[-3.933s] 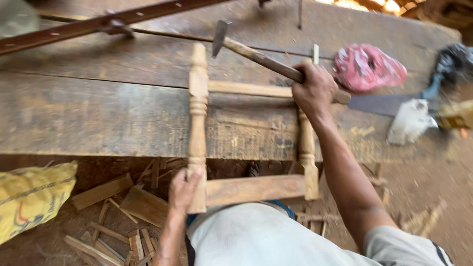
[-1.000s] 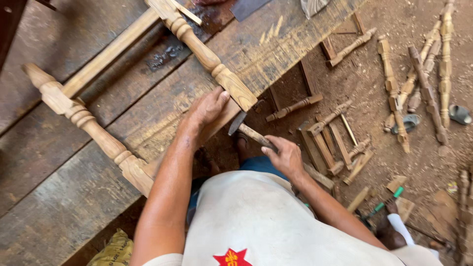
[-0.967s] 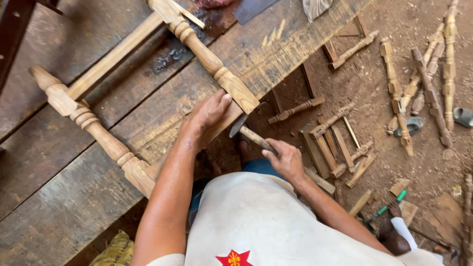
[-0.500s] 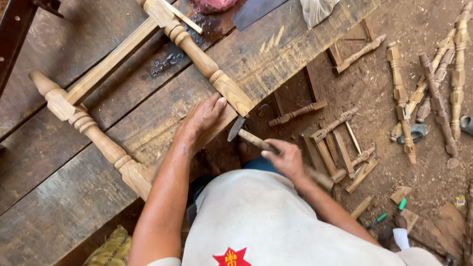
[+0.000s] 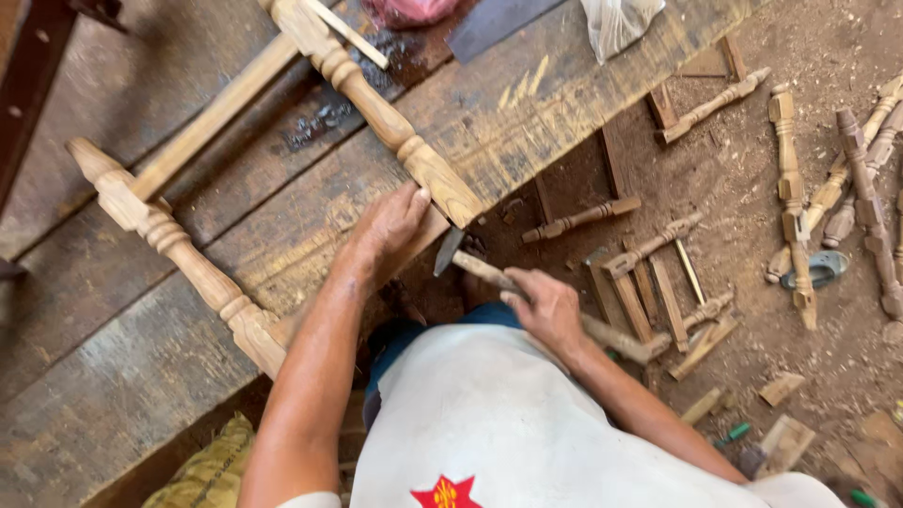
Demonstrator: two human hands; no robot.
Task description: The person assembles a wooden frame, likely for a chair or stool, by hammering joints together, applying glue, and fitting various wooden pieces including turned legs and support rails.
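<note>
A wooden frame of two turned legs [image 5: 376, 108] joined by flat rails lies on the worn plank workbench [image 5: 113, 376]. My left hand [image 5: 390, 226] presses on the near rail, right beside the square end of the right leg. My right hand [image 5: 550, 310] grips the wooden handle of a hammer [image 5: 480, 268]. Its dark metal head sits just off the bench edge, close to the leg's end. The other turned leg [image 5: 179, 254] lies to the left.
Several turned wooden legs [image 5: 790, 198] and offcuts lie on the dirt floor to the right. A saw blade [image 5: 494, 19], a pink bag [image 5: 409, 9] and a clear plastic bag [image 5: 616, 19] rest at the bench's far side. A yellow sack [image 5: 202, 466] sits below.
The view shifted from facing the frame to looking down over its end. My right hand brought the hammer from the far rail down to the near end of the right leg.
</note>
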